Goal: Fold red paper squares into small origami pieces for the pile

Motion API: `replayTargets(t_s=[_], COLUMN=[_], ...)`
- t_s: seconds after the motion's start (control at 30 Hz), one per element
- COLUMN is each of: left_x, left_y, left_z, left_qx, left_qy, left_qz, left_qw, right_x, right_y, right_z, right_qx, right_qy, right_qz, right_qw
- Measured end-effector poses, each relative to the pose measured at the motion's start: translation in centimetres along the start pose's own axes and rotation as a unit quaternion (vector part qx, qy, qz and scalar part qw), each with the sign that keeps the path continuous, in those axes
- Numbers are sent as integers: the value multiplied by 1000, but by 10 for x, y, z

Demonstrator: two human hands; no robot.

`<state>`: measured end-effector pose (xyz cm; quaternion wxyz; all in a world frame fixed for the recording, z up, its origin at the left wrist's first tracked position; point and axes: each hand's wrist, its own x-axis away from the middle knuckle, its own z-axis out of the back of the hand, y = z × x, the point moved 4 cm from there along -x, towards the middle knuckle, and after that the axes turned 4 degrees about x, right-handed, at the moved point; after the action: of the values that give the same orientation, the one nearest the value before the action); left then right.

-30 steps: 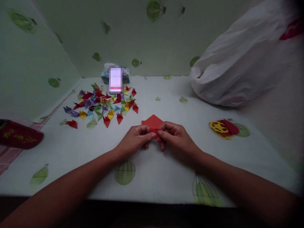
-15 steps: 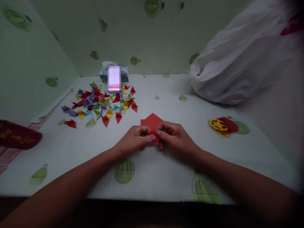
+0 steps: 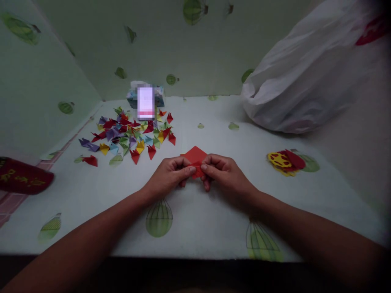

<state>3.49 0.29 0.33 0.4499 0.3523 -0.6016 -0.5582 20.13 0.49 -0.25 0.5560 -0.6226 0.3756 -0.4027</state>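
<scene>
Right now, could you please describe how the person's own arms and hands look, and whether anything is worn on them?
The left hand and right hand are bare, without gloves. The left forearm and right forearm show no sleeve, watch or bracelet. No ring is visible, but some fingers are partly hidden.

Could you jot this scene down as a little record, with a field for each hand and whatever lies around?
Left hand: pinching the left side of the folded red paper
Right hand: pinching its right side
Left, farther back: many-coloured folded paper pieces
Behind those: lit screen, blurred, before a tissue box
Right: yellow cut-out
Back right: white bag
</scene>
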Motion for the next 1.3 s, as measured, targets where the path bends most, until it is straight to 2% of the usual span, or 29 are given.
replayTargets(t_s=[0.2,0.33,0.57,0.8,1.0,1.17,1.3], left_x=[-1,-1,2,2,1,1,0], left_y=[-1,-1,1,2,0,1,0], left_z=[0,-1,-2,-5,-6,-8,-7], left_qx=[36,25,0,23,27,61,55], left_qy=[12,-2,0,-14,-12,-33,-18], left_qz=[-17,-9,-7,-21,-12,-21,-21], left_qw=[999,1000,1000,999,999,997,998], right_x=[-1,-1,1,0,1,1,0], right_y=[3,6,3,7,8,7,8], right_z=[-1,0,-1,-3,-6,-5,-8], right_qx=[-42,-70,-24,-85,-91,-105,-113], right_qy=[20,28,4,13,10,22,13], right_qz=[13,21,8,-5,-5,5,2], right_qw=[999,997,1000,996,996,994,994])
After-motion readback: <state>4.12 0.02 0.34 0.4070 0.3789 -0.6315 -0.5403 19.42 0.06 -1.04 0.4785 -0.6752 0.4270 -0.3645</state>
